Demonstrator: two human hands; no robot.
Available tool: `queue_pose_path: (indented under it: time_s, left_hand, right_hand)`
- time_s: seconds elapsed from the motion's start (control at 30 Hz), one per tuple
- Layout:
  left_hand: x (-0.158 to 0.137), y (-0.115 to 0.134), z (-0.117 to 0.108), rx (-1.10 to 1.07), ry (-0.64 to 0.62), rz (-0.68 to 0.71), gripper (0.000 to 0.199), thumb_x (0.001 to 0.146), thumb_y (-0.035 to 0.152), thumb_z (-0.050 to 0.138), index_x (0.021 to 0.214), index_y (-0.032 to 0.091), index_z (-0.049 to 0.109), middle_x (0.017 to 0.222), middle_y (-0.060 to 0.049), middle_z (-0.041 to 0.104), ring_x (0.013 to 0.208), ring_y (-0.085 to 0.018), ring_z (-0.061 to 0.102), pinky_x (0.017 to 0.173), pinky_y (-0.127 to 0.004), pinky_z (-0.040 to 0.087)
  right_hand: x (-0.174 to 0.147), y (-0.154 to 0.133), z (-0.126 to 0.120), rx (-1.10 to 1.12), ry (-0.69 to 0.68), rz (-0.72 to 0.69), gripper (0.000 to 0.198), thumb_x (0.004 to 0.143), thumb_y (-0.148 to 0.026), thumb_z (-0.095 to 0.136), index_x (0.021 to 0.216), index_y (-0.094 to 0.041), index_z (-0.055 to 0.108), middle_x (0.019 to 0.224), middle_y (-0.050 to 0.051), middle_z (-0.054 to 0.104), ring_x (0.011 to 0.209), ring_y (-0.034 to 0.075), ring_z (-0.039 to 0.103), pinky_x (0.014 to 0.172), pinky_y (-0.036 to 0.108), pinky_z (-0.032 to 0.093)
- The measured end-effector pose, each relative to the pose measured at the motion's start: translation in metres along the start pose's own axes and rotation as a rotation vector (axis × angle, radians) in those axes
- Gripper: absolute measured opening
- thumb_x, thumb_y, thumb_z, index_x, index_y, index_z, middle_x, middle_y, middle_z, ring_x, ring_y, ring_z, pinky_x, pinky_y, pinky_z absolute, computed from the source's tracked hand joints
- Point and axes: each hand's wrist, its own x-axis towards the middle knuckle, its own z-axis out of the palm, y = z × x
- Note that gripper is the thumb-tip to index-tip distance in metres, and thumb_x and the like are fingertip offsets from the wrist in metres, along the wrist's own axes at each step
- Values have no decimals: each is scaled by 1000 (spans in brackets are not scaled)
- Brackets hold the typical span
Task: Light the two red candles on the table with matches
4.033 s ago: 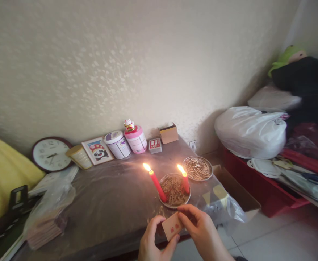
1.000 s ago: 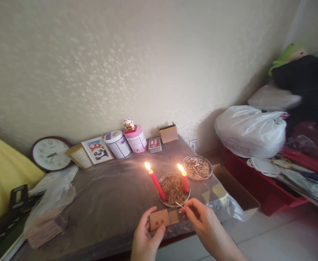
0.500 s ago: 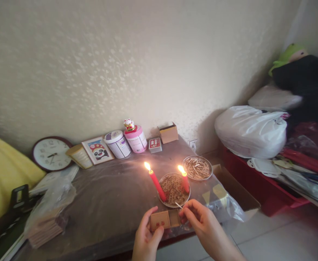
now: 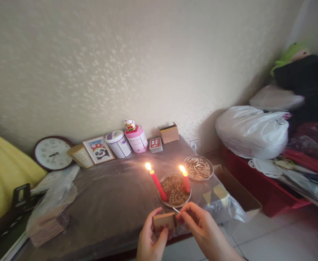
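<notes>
Your left hand (image 4: 151, 239) grips a small matchbox (image 4: 163, 222) between thumb and fingers, held over the near edge of the table (image 4: 112, 206), its drawer looking pushed in. Your right hand (image 4: 199, 226) pinches 1 match (image 4: 176, 210) between thumb and forefinger, its free end pointing away from you, just beside the box's right end. You seem to be at the striking step: the match is out and the box is steadied. The next move calls for a firm grip on the box and a short, quick drag of the match head along its side, aimed away from your left fingers and from the flames ahead.

2 red candles (image 4: 157, 184) burn at the near round dish (image 4: 174, 189), which holds a dense layer of small brown pieces, probably matches; I cannot tell for sure. Behind it, toward the table's right edge, a 2nd dish (image 4: 198, 168) is filled with loose pale sticks. Along the far edge stand a white tub (image 4: 118, 143) and a pink tub (image 4: 136, 139), lids on, contents hidden, and an open cardboard box (image 4: 169, 132) whose inside is not visible.
</notes>
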Motion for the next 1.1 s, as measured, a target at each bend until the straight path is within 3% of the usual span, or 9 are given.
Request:
queue_pose_path:
  time_s: [0.37, 0.57, 0.7, 0.9, 1.1]
  left_hand:
    - [-1, -9, 1, 103, -3, 44, 46, 70, 44, 73, 105, 17, 62, 86, -10, 74, 62, -21, 67, 60, -31, 53]
    - [3, -10, -6, 250, -62, 73, 33, 76, 49, 63, 84, 17, 68, 74, -6, 69, 62, -21, 61, 58, -30, 49]
    - [5, -5, -8, 323, -154, 49, 35, 70, 49, 69, 60, 16, 67, 52, 1, 53, 50, -13, 48, 48, -24, 39]
    - [3, 3, -1, 46, -119, -156, 36, 60, 47, 79, 75, 14, 72, 50, 3, 55, 38, -7, 39, 36, -19, 27]
    - [2, 8, 3, -154, -16, -234, 37, 51, 37, 87, 77, 14, 73, 64, -6, 71, 50, -16, 61, 45, -24, 44]
  right_hand:
    - [-1, 3, 3, 19, -23, -22, 23, 93, -36, 49, 80, -20, 58, 73, 0, 64, 66, 16, 55, 59, 24, 43]
    - [0, 1, 2, 97, -31, -29, 25, 94, -38, 48, 81, -20, 59, 74, 1, 66, 69, 17, 60, 63, 25, 46]
    - [-1, 2, 2, 78, -20, -20, 27, 94, -40, 48, 80, -19, 60, 75, 1, 64, 72, 18, 59, 65, 27, 46]
    - [2, -3, -1, 35, 56, -7, 31, 92, -43, 48, 79, -19, 61, 74, 2, 64, 71, 18, 58, 64, 27, 45]
    - [0, -3, 2, 150, 21, 16, 33, 89, -47, 52, 84, -18, 65, 77, 4, 67, 69, 20, 62, 62, 28, 49]
